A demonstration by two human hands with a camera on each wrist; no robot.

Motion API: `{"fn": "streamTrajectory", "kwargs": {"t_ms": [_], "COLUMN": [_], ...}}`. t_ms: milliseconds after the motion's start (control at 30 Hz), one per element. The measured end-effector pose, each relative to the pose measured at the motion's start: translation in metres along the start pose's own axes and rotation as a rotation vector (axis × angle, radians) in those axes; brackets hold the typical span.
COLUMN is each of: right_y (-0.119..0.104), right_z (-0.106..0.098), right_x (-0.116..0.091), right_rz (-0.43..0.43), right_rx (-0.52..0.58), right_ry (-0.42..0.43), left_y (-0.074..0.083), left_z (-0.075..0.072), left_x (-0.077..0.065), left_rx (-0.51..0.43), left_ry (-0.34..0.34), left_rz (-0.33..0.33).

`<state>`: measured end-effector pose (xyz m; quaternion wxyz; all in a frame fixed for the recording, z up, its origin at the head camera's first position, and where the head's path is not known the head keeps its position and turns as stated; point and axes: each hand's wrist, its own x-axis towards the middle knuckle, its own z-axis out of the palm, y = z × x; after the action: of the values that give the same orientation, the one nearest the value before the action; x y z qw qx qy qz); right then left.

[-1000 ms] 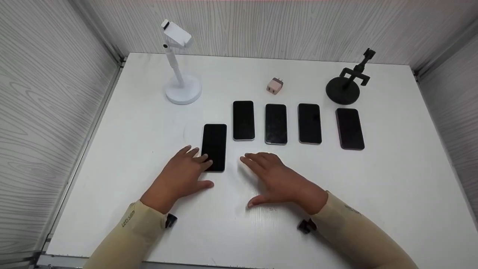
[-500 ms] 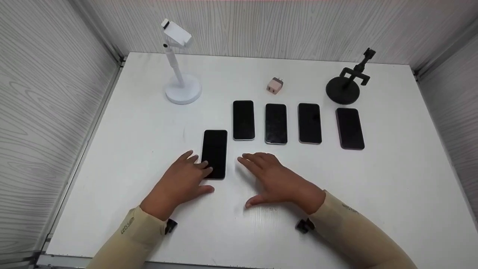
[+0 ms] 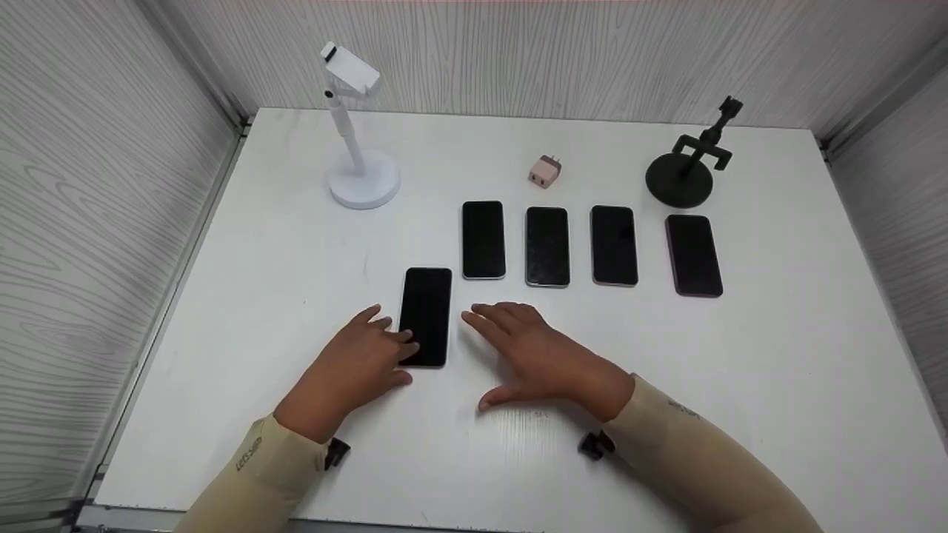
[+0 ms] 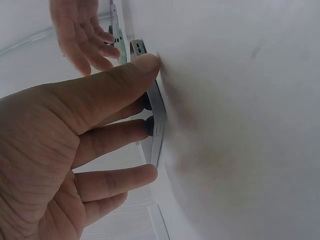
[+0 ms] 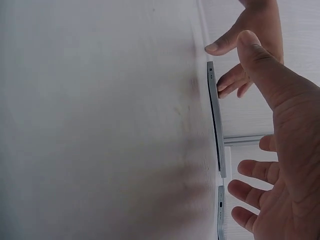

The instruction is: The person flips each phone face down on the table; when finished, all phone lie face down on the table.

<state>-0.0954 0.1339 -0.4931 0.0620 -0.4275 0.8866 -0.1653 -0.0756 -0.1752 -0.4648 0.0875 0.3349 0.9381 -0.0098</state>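
Note:
A black-screened smartphone (image 3: 427, 311) lies face up on the white table (image 3: 474, 474), between the two hands. Fingertips of my left hand (image 3: 354, 366) rest on the lower left part of its screen, with the fingers mostly straight and the thumb lying beside the lower edge. In the left wrist view, the phone's grey side edge (image 4: 159, 127) shows at those fingertips. To the right of the phone, my right hand (image 3: 537, 359) is held with fingers spread and nothing in it. The right wrist view shows a gap between its fingers and the phone (image 5: 216, 120).
Several more smartphones lie in a row behind, from a left one (image 3: 483, 240) to a slightly turned right one (image 3: 694, 256). Beyond them are a pink plug charger (image 3: 544, 172), a white phone stand (image 3: 364, 189) and a black phone stand (image 3: 679, 185). Panel walls border the table.
Under my left fingertips, the smartphone has slid toward the table's front edge, and the left hand has come back with it. My right hand has shifted slightly left. The phones in the row stay put.

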Motion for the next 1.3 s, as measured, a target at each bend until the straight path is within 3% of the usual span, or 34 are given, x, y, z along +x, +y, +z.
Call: {"fn": "streamTrajectory", "kwargs": {"t_ms": [500,1300], "right_y": [0.002,0.01], "right_z": [0.001,0.002], "right_x": [0.016,0.046], "right_rz": [0.032,0.061], "right_rx": [0.021,0.029], "right_ry": [-0.047,-0.075], "left_y": [0.001,0.003], "left_z": [0.003,0.004], "left_x": [-0.005,-0.011], "left_rx": [0.084,0.048], "left_ry": [0.037,0.085], "left_rz": [0.036,0.052]}}
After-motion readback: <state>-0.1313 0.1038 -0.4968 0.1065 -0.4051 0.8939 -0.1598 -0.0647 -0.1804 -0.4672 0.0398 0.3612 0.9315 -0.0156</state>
